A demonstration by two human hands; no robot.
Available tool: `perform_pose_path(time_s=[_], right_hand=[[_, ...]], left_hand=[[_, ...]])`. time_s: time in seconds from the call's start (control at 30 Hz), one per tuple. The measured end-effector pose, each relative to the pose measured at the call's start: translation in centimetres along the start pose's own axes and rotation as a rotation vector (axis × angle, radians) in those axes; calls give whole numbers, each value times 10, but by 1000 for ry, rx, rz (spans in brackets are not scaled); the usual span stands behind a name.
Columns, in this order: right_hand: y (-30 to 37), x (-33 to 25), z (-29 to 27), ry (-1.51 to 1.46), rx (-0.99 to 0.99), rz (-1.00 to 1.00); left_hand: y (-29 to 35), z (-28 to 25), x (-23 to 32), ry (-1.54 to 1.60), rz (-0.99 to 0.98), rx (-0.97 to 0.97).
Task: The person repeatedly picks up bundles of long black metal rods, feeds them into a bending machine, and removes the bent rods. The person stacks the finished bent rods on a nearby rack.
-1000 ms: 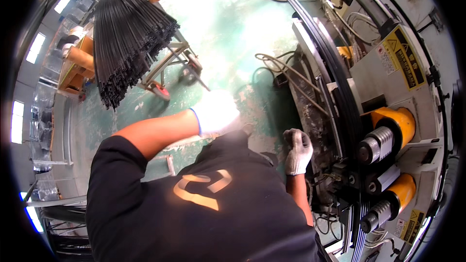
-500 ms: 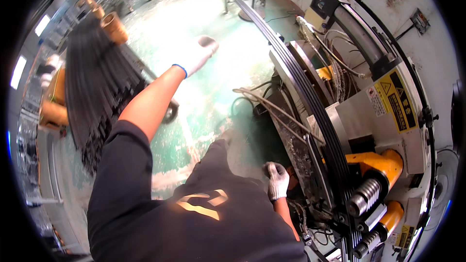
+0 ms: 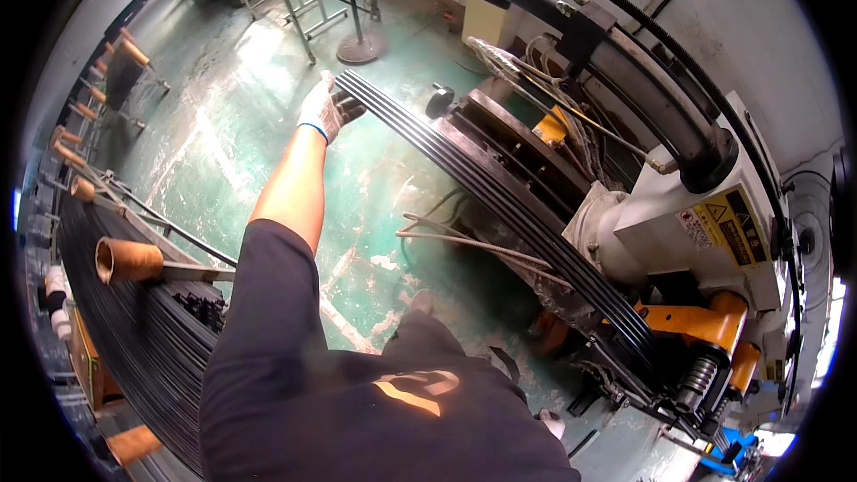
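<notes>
My left hand [image 3: 321,112], in a white glove with dark fingertips and a blue cuff, reaches out to the far end of a row of long black bars [image 3: 500,192]. Its thumb is raised beside the bar ends and its fingers stretch out below them. Whether the palm touches the ends I cannot tell. The bars lie side by side along a machine [image 3: 656,232] and run to its orange arm [image 3: 692,317]. Only a small gloved part of my right hand [image 3: 551,422] shows beside my dark shirt, low on the right; its fingers are hidden.
Many black strips [image 3: 134,330] hang over a rack with brown rollers [image 3: 129,261] on my left. Ahead stand a metal frame table [image 3: 303,9] and a round-based post [image 3: 361,48]. Looped cables [image 3: 473,241] hang beside the machine. A thick black cylinder [image 3: 580,36] rises on the right.
The view has turned, bringing the bars toward the middle. My left hand has gone from open air to the bars' far end. My right hand has dropped back beside my body, mostly out of sight.
</notes>
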State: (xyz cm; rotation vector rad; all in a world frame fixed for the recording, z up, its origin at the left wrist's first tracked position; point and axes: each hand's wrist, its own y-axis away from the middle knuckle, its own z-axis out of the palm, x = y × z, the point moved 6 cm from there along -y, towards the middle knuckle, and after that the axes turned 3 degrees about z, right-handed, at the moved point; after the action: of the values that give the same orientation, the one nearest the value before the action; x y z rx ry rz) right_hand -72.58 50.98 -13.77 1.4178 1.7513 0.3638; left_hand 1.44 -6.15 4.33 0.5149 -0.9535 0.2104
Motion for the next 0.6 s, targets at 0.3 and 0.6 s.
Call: perform_pose_path(time_s=[0.3, 0.6], right_hand=[[24, 33, 20, 437, -36, -221], [12, 6, 36, 413, -78, -68]], left_hand=[[-34, 20, 8, -268, 7, -171], [-39, 1, 10, -291, -160, -305]])
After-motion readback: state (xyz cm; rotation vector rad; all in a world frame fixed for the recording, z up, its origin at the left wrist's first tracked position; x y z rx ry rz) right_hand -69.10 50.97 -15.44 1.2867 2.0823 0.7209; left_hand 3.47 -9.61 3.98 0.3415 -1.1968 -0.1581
